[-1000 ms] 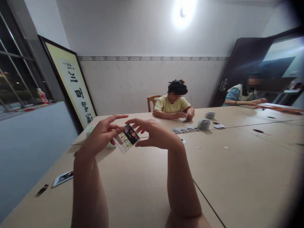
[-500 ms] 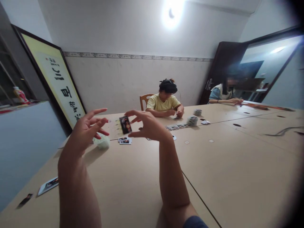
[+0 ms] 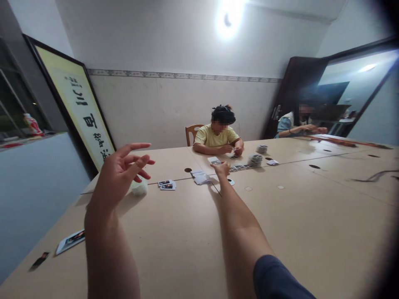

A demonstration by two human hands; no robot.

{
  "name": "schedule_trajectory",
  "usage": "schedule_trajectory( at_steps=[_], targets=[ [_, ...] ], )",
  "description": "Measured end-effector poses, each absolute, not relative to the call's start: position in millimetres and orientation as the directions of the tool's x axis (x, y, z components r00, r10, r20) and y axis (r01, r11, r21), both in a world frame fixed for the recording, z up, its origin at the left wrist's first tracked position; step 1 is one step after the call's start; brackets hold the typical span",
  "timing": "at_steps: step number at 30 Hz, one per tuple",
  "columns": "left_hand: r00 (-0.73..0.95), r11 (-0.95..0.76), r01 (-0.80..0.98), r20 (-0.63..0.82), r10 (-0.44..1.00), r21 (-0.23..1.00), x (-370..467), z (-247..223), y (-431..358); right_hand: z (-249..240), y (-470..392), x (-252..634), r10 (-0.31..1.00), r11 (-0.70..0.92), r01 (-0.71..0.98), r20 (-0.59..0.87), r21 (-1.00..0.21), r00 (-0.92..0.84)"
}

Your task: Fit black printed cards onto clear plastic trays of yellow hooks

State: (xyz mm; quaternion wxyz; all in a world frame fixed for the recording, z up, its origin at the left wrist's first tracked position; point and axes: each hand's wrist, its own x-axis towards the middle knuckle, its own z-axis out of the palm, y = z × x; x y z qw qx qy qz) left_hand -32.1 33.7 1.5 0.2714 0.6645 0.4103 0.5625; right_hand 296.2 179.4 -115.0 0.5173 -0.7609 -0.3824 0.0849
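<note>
Right hand [image 3: 222, 168] clamped on flat white packet [image 3: 213, 160]; left hand [image 3: 120, 171] apart, unclenched.
Packet points toward far edge of beige table [image 3: 174, 232]; long axis unclear.

On the table [image 3: 183, 236], 2 cards [image 3: 167, 187] lie between a rounded bundle [image 3: 139, 189] to the left and flat sleeves [image 3: 202, 178] to the right. Behind and right of the sleeves, a packet [image 3: 213, 160] is in the right hand [image 3: 222, 168]; farther right, a row of packs [image 3: 240, 167] leads to a stack [image 3: 255, 161].
</note>
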Motion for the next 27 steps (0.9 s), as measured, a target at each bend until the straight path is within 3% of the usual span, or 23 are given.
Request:
schedule_trajectory(
  at_steps=[6, 21, 24, 27],
  targets=[
    [0.094, -0.553, 0.241, 0.547, 0.832, 0.798, -28.0, 1.2, 33.8, -143.0, 172.6, 287.5, 0.707, -0.083, 0.56, 0.347, -0.824, 0.616],
    [0.168, -0.581, 0.232, 0.556, 0.814, 0.781, -30.5, -0.6, 29.7, -186.7, 220.7, 303.2, 0.598, -0.494, 0.603, 0.259, -0.627, 0.759],
    [0.022, -0.636, 0.172, 0.642, 0.766, 0.753, -34.6, 0.8, 29.3, -175.0, 228.7, 301.0, 0.59, -0.468, 0.636, 0.319, -0.613, 0.742],
    [-0.348, -0.794, 0.037, 0.753, 0.559, 0.607, -42.4, 3.6, 30.6, -146.9, 244.4, 279.8, 0.647, -0.333, 0.753, 0.443, -0.568, 0.621]
  ],
)
